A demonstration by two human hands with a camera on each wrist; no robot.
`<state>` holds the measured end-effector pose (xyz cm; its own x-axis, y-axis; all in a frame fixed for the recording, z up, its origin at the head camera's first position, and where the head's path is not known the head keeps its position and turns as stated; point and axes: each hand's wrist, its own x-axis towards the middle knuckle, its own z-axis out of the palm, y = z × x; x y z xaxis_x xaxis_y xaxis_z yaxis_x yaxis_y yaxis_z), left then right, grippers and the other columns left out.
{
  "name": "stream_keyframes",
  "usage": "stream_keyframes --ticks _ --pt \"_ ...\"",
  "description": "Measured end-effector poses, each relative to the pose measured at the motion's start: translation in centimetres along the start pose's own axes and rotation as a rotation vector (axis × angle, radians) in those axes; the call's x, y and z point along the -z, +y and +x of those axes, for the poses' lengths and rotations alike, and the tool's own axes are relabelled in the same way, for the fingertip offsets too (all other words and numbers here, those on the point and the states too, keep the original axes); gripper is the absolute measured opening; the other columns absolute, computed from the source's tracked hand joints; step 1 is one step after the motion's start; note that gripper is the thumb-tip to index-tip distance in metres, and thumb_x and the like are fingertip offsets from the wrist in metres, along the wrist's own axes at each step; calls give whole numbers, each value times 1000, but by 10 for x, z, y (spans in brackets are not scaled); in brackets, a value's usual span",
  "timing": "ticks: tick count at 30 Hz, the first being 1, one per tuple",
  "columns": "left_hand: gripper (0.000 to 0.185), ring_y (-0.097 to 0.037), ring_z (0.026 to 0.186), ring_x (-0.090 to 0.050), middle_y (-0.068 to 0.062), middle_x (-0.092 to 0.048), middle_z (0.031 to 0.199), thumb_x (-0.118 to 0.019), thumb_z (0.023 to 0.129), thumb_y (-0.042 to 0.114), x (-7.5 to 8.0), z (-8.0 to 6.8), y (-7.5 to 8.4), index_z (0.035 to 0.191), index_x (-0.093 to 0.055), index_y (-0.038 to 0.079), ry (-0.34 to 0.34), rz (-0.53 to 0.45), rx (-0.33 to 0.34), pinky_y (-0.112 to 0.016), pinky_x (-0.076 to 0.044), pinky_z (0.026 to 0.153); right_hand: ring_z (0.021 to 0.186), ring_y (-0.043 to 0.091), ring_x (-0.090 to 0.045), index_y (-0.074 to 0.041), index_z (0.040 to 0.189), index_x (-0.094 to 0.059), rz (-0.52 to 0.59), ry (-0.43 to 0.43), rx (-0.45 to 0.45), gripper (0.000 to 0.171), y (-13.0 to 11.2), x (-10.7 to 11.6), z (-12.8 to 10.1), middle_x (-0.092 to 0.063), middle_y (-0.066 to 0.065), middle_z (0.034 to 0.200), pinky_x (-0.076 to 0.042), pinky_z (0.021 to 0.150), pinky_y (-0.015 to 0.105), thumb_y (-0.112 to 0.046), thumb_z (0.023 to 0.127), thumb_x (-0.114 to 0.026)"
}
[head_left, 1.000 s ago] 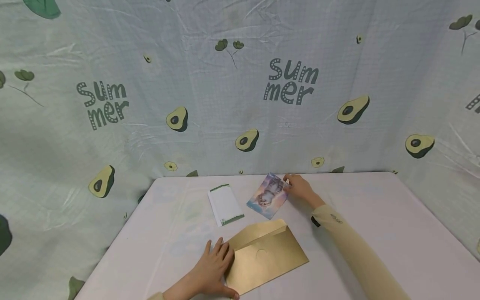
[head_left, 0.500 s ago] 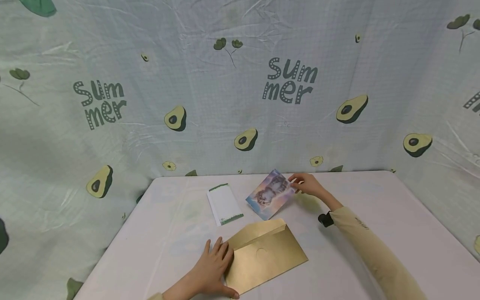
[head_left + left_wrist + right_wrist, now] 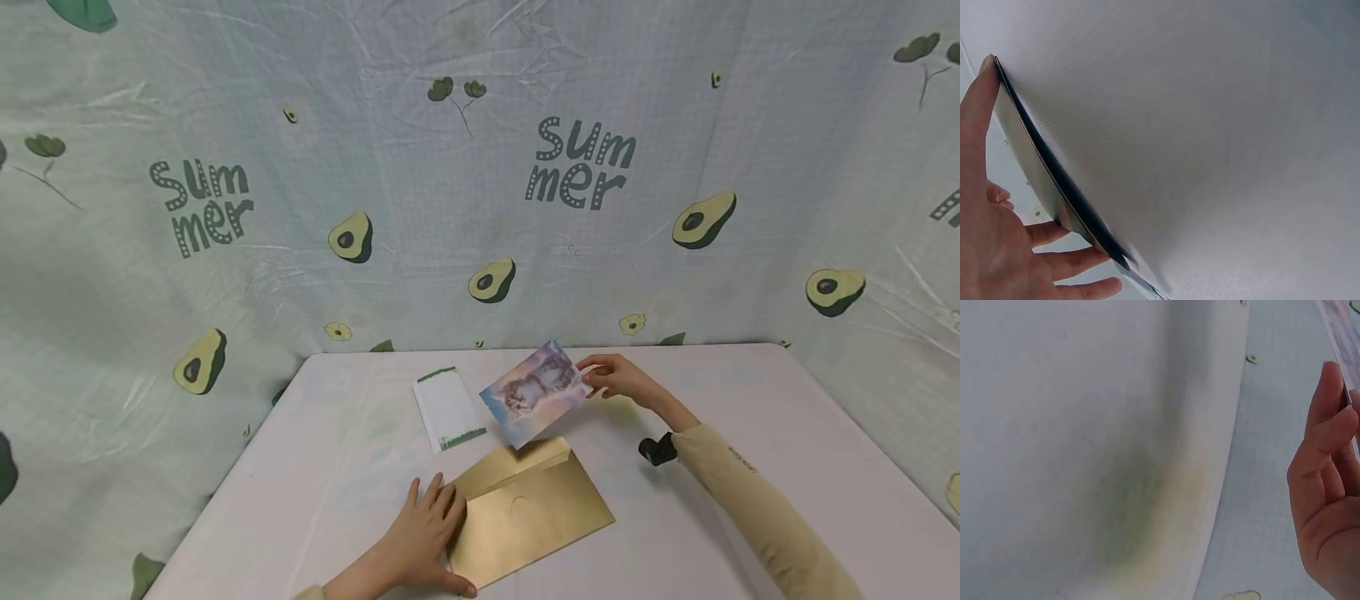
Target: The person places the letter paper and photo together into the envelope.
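Above the tabletop, my right hand (image 3: 621, 379) pinches the right edge of a postcard-like card (image 3: 531, 393) printed with kittens on a pink and blue ground. The card is tilted, and its lower corner overlaps the flap of a gold envelope (image 3: 534, 508) in the head view. My left hand (image 3: 422, 533) rests on the envelope's left end with its fingers spread and the thumb at the near corner. In the left wrist view, the thumb and fingers of the left hand (image 3: 1004, 250) touch the envelope's edge (image 3: 1041, 162). In the right wrist view, the card (image 3: 1342, 337) is partly cut off.
A white card with green borders (image 3: 450, 408) lies left of the kitten card, behind the envelope. A pale tabletop (image 3: 360, 467) carries these things. Behind it hangs a curtain (image 3: 420, 192) printed with avocados. A black device (image 3: 657, 450) is on my right wrist.
My right hand has moved a little to the right and lifted the kitten card off the table. The card has turned and come nearer the envelope. My left hand has stayed in place.
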<state>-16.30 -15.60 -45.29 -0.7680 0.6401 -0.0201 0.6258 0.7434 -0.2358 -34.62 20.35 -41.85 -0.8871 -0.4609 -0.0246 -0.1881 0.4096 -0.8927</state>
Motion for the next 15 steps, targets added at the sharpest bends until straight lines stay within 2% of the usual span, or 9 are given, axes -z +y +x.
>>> stream_keyframes --ticks 10,15 --pt "109 -38 128 -33 -17 -40 135 -41 61 84 5 0 0 134 -36 5 -47 -22 20 -58 -29 95 72 14 -57 -1 118 -49 -54 -136 60 32 4 -21 2 -65 9 93 -42 57 31 -14 89 -52" --pt "109 -38 128 -33 -17 -40 135 -40 61 85 5 -1 1 134 -35 5 -42 -13 16 -58 -30 95 74 11 -59 -9 125 -45 -85 -198 41 37 6 -26 3 -61 9 98 -45 59 31 -13 88 -53"
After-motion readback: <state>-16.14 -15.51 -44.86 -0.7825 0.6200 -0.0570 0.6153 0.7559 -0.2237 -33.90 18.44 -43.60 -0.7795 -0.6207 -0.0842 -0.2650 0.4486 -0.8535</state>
